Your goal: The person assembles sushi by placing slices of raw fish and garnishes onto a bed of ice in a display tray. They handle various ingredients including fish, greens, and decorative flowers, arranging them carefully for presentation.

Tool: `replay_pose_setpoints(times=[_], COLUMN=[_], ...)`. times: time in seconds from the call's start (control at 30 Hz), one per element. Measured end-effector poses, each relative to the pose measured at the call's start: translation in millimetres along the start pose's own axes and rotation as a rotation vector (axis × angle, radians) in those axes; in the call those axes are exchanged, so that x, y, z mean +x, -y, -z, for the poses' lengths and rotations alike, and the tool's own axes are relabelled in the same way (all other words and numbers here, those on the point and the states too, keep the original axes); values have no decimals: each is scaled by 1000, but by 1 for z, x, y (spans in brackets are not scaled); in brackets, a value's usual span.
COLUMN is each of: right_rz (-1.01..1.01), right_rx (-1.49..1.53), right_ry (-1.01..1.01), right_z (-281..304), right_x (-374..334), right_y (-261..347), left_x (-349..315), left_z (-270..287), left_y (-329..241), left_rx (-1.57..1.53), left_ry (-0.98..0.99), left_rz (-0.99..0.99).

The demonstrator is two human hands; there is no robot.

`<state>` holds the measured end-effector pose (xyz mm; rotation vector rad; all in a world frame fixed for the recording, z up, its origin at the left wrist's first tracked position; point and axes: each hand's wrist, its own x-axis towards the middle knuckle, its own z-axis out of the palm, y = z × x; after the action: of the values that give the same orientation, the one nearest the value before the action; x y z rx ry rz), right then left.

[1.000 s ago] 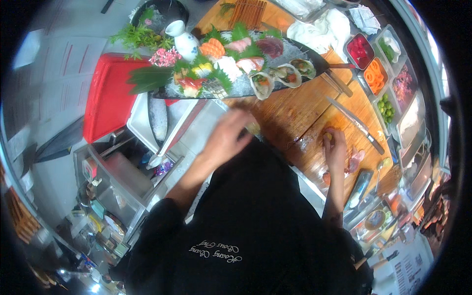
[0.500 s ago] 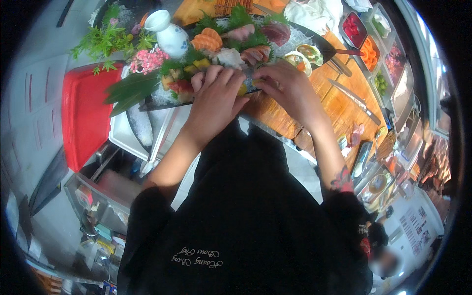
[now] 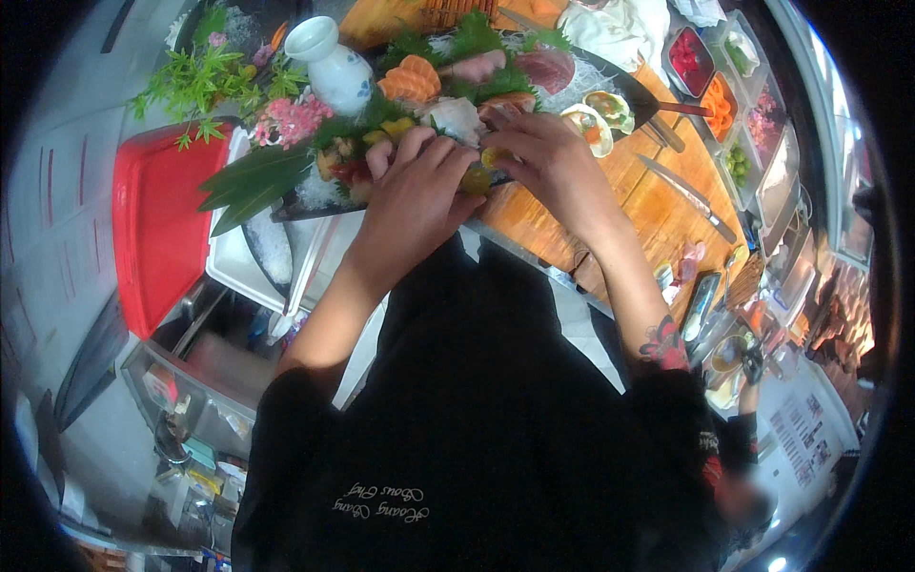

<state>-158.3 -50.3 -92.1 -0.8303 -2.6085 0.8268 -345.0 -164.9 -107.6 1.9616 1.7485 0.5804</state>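
A dark boat-shaped platter [image 3: 637,93] carries sashimi on shredded white garnish and green leaves. My left hand [image 3: 415,186] bends over its near edge, fingers curled, with a yellow slice [image 3: 476,180] between thumb and forefinger. Close by on the right, my right hand [image 3: 548,162] pinches another round yellow slice [image 3: 492,157]. Beyond the hands lie orange salmon slices [image 3: 410,80], white fish slices [image 3: 453,118] and dark red fish slices [image 3: 546,71]. Two filled shells [image 3: 596,129] sit to the right. My fingers partly hide the pieces beneath them.
A white vase [image 3: 331,71], pink flowers [image 3: 291,121] and long green leaves [image 3: 257,183] stand at the left. On the wooden board [image 3: 620,205] lies a knife [image 3: 688,198]. Garnish tubs [image 3: 691,59] line the right; a red lid [image 3: 162,234] leans at the left.
My right hand has shifted slightly left, and the yellow slice in it shows more plainly. The left hand stays nearly in place. At lower right, another person has moved an arm.
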Motion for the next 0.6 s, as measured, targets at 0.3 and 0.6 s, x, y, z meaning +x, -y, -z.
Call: replay_pose_setpoints(times=[0.3, 0.6], right_rz=[8, 28], right_rx=[-69, -122], right_ry=[20, -2], right_z=[-13, -14], right_x=[-6, -9], right_y=[-3, -7], left_x=[-2, 5], left_z=[-4, -4], left_y=[0, -9], left_rx=[31, 45], left_ry=[-68, -79], left_rz=[63, 91])
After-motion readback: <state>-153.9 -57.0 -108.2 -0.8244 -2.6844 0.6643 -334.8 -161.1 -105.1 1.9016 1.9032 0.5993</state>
